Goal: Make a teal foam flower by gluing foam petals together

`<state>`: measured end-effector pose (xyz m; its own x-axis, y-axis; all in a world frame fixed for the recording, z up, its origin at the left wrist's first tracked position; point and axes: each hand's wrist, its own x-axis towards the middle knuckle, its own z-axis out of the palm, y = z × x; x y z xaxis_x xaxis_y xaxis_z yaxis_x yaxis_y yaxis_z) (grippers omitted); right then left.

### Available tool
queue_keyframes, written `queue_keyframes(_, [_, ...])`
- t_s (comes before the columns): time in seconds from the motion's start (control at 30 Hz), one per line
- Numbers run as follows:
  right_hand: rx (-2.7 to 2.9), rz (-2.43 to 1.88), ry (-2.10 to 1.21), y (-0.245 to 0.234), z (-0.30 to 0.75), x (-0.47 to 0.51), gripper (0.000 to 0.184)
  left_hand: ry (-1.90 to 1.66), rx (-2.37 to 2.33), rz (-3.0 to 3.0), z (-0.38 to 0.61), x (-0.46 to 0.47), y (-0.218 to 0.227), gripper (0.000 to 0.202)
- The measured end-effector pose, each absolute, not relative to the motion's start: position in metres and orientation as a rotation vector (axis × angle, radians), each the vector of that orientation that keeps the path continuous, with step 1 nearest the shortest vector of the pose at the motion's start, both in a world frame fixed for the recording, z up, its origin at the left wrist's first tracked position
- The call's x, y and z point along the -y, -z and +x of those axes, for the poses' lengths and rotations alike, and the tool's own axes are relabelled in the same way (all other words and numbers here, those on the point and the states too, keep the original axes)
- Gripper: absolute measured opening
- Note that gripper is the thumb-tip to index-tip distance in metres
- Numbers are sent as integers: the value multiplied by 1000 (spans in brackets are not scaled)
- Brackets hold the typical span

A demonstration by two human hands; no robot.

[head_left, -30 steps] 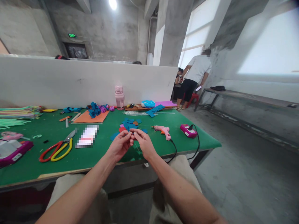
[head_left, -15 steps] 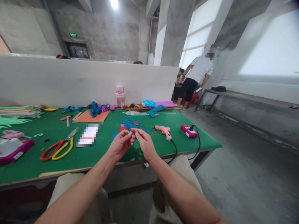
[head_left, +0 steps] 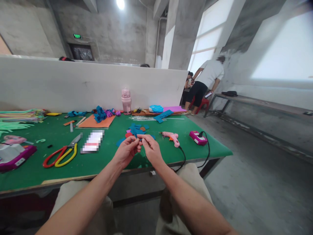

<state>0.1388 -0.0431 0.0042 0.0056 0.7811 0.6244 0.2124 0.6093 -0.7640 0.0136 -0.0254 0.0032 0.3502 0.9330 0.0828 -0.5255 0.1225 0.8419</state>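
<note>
My left hand point(head_left: 127, 149) and my right hand point(head_left: 152, 148) meet above the table's front edge, fingertips pinched together. Between them is a small blue felt-like piece point(head_left: 140, 139), mostly covered by the fingers. Just beyond the hands lies a loose heap of blue cut pieces point(head_left: 137, 128), with a red piece point(head_left: 128, 134) and a brown one point(head_left: 142, 129) among them. To the right of my right hand, a pink glue gun point(head_left: 170, 136) rests on its side, its nozzle toward the heap.
Scissors point(head_left: 64, 153) with red and yellow handles and a phone point(head_left: 93, 142) lie left on the green table point(head_left: 105, 163). A purple power strip point(head_left: 198, 137) sits right, its cord hanging over the edge. A pink bottle point(head_left: 126, 101) stands by the white partition point(head_left: 73, 81).
Both hands keep their pinch in nearly the same place, with only slight finger movement. The whole view has shifted very slightly.
</note>
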Motion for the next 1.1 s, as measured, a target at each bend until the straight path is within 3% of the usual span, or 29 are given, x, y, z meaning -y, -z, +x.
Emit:
queue_keyframes(0.57, [1748, -980, 130, -18, 146, 62, 30, -1149, -588, 963, 13, 25, -1, 20])
queue_keyframes(0.67, [1531, -939, -36, -23, 152, 59, 23, -1166, -622, 980, 12, 25, -5, 20])
queue_keyframes(0.77, [1318, -974, -426, -19, 157, 45, 17, -1167, -613, 986, 12, 26, -7, 21])
queue_keyframes(0.93, [964, -864, -1120, -6, 162, 26, 26, -1133, -571, 991, 11, 26, -8, 20])
queue_keyframes(1.1, [841, -733, -1389, -6, 163, 26, 27, -1107, -577, 997, 11, 26, -7, 19])
